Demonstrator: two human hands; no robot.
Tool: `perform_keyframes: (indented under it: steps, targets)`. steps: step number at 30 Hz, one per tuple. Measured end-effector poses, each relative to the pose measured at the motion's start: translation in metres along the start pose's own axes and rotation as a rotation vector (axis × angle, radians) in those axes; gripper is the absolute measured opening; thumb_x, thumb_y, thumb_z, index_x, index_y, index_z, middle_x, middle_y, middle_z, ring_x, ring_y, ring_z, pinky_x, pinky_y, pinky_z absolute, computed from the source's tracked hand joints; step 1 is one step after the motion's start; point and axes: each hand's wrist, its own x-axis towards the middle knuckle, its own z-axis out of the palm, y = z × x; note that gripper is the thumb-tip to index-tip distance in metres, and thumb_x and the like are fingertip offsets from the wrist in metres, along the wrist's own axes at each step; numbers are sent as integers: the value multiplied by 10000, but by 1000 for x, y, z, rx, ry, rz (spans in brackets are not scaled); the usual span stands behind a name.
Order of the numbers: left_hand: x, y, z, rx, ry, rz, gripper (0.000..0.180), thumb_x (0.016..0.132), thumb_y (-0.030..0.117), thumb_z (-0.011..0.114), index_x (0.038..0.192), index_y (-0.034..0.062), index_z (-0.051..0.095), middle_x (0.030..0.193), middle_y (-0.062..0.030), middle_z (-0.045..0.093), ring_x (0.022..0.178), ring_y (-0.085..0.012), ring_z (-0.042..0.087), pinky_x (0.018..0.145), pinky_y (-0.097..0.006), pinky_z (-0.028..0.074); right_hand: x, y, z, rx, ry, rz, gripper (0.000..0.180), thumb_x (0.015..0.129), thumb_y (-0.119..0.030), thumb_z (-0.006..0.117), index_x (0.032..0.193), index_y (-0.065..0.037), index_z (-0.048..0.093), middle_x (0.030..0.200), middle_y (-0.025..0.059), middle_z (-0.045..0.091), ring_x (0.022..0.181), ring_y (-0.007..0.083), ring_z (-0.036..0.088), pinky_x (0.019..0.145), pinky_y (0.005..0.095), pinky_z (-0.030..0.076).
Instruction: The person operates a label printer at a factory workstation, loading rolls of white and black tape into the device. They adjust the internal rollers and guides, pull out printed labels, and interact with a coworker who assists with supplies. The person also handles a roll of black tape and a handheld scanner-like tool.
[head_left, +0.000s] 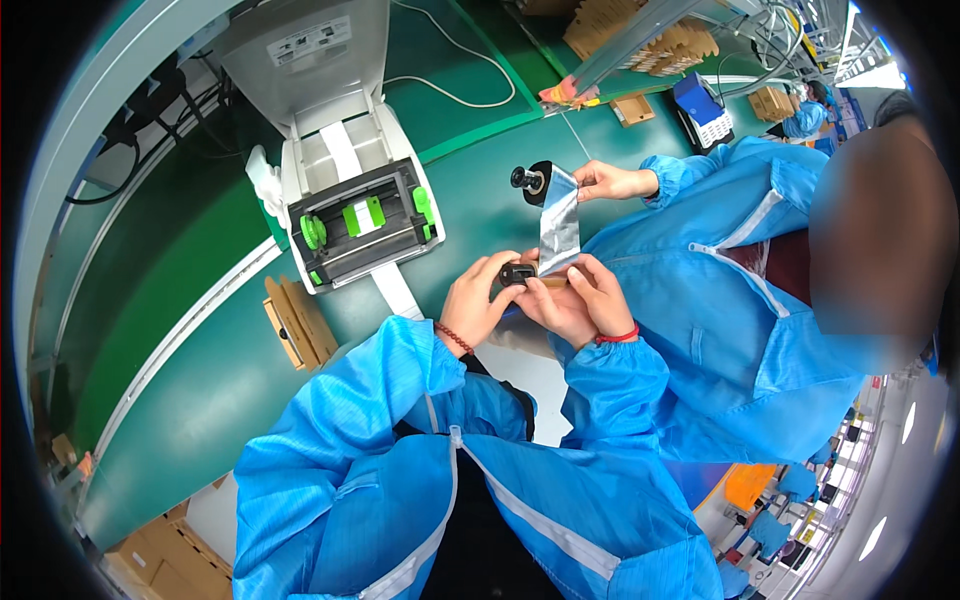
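Observation:
My left hand [474, 303] is closed around the black end piece of a ribbon spool [516, 274], pinching it between thumb and fingers. My right hand [583, 304] is closed on the same spool's other end, close beside the left. From the spool a shiny dark ribbon [560, 232] stretches up to a black ribbon roll [538, 184] with a knobbed end. A co-worker's hand [612, 183] touches the ribbon's edge next to that roll. My fingers hide much of the lower spool.
Left of my hands a label printer [365, 225] stands with its lid [300, 60] up and green knobs showing. A white label strip [396, 290] hangs from its front. Cardboard pieces [300, 322] lie nearby on the green table [200, 390]. A co-worker in blue [700, 290] is close at right.

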Motion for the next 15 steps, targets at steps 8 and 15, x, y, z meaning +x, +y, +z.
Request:
perform_keyframes:
  steps: [8,15]
  targets:
    - [15,6,6,-142,-65,16,365,733,80,669,1081,51,566,993,-92,592,928,-203,593,794,-314,476,-4,-1,-17,138,-20,14,227,765,62,570,983,10,535,922,57,568,887,111,522,802,241,418]
    - [28,10,16,-181,-105,21,332,704,110,700,1012,40,594,933,-98,597,870,-210,591,761,-310,475,-11,1,-29,198,29,139,204,774,36,567,976,22,547,929,64,577,891,116,526,790,240,419]
